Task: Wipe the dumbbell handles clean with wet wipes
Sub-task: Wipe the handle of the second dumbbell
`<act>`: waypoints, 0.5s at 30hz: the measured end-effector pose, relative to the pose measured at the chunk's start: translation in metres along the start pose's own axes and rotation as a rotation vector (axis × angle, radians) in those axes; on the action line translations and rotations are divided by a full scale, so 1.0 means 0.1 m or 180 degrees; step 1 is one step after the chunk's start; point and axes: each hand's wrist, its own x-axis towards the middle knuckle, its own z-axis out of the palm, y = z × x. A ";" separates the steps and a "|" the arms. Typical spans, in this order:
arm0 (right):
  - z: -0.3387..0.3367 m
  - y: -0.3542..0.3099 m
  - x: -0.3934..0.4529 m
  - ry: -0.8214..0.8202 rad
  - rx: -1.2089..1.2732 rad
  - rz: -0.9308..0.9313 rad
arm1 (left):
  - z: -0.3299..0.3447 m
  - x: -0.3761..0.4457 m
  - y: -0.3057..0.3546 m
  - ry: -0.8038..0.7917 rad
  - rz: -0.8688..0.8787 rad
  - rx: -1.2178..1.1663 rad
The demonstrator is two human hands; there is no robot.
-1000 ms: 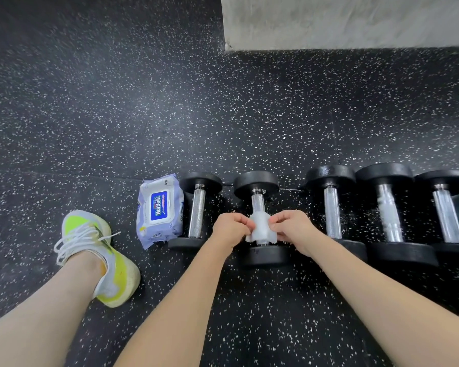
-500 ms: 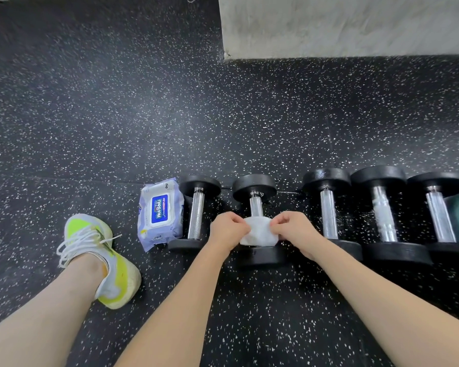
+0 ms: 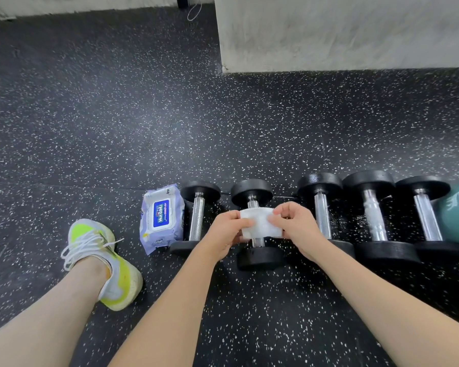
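The person crouches over a row of five dumbbells on the speckled rubber floor (image 3: 143,128). Both hands work on the second dumbbell from the left (image 3: 252,193). The left hand (image 3: 224,234) pinches one edge of a white wet wipe (image 3: 261,225) and the right hand (image 3: 296,229) pinches the other edge, so the wipe is stretched between them, over the middle of the chrome handle (image 3: 257,242). Whether the wipe already touches the metal or is just above it, I cannot tell.

I judge that the step in hand is wrapping the wipe around this handle, before the rubbing starts. The next move calls for folding the wipe down around the bar, closing the fingers on it, and then sliding or twisting along the whole length between the two black heads. The dumbbell may roll, so one hand may need to steady it.

The pack of wet wipes (image 3: 161,218) lies just beside the first dumbbell (image 3: 196,221), on its left. The three dumbbells on the right (image 3: 372,218) wait for their turn. A yellow and white sneaker (image 3: 104,263) stands near the pack.
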 end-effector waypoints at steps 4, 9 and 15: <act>0.04 0.05 -0.03 0.0145 -0.0729 -0.0082 | 0.04 -0.04 -0.09 0.0179 0.0051 0.0643; 0.09 0.16 -0.10 -0.0139 -0.1322 0.0199 | -0.01 0.02 -0.23 0.0265 0.0094 0.1353; 0.13 0.26 -0.04 -0.0087 -0.1078 0.0364 | -0.03 0.10 -0.34 0.0451 -0.0163 0.1408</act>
